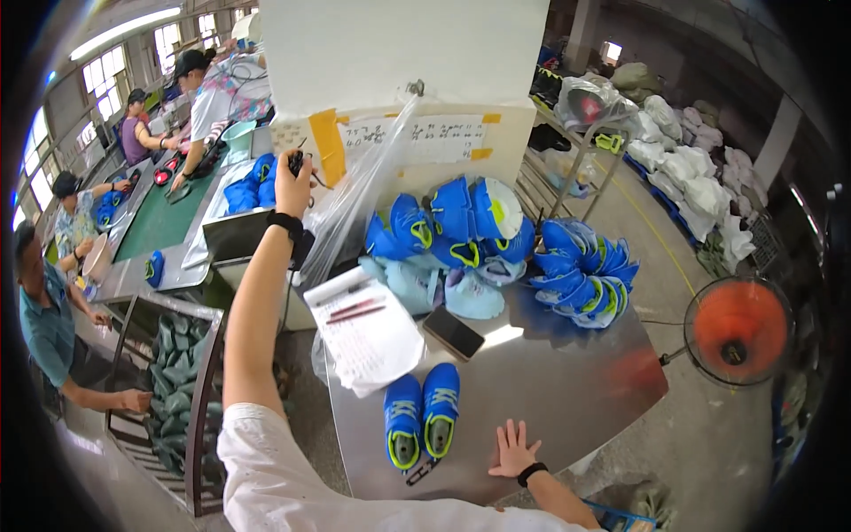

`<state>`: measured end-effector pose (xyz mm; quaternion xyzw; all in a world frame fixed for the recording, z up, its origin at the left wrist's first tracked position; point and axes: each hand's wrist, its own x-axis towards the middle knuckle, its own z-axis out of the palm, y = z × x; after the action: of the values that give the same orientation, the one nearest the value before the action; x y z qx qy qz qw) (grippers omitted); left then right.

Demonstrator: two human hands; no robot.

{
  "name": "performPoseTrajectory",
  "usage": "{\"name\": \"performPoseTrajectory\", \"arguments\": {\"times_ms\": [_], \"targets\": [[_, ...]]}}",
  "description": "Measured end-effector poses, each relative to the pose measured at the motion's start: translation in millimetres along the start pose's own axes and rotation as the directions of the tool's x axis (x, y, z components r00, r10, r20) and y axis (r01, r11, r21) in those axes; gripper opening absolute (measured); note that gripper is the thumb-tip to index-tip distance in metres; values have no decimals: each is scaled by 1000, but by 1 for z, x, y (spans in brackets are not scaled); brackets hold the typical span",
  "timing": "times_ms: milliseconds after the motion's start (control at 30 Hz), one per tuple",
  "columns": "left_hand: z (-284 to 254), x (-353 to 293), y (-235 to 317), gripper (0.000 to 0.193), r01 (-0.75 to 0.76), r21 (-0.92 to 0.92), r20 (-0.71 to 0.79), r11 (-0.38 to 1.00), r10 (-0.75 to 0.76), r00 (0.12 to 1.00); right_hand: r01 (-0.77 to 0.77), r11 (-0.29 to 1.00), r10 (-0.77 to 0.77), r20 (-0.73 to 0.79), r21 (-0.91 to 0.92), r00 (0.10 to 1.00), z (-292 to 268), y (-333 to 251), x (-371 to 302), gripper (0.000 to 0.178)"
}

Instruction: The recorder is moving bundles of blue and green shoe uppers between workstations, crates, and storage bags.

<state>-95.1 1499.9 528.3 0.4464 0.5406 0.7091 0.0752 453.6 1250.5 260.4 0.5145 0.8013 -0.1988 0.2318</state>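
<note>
My left hand is raised at the far left of the table, beside a white pillar. Its fingers are closed around a small black object whose kind I cannot make out. On the bare metal tabletop, my right hand lies flat with fingers spread, holding nothing. To its left stands a pair of blue sneakers, a left shoe and a right shoe, with lime linings and grey-green lasts inside. A black strip lies by their heels. Beyond them are a phone and a written notepad with pens.
Blue shoe uppers and pale blue ones are heaped at the table's back. Plastic film hangs from the pillar. At left, a person reaches toward a rack of green lasts. An orange-centred fan stands right.
</note>
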Motion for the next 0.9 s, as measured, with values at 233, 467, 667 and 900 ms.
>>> {"name": "performPoseTrajectory", "arguments": {"times_ms": [233,467,667,900], "targets": [[95,48,-80,31,-179,262,109,948,155,982,-19,997,12,91,79,996,-6,-6,1,106],[71,22,-212,61,528,382,368,758,-649,666,-121,990,112,120,74,986,-11,-6,0,105],[-45,52,-290,32,-84,758,358,647,-305,883,-74,990,69,47,120,997,-9,-7,-2,105],[-19,62,-161,19,-562,781,570,274,57,819,0,984,48,-267,176,963,2,-10,-16,89]]}}
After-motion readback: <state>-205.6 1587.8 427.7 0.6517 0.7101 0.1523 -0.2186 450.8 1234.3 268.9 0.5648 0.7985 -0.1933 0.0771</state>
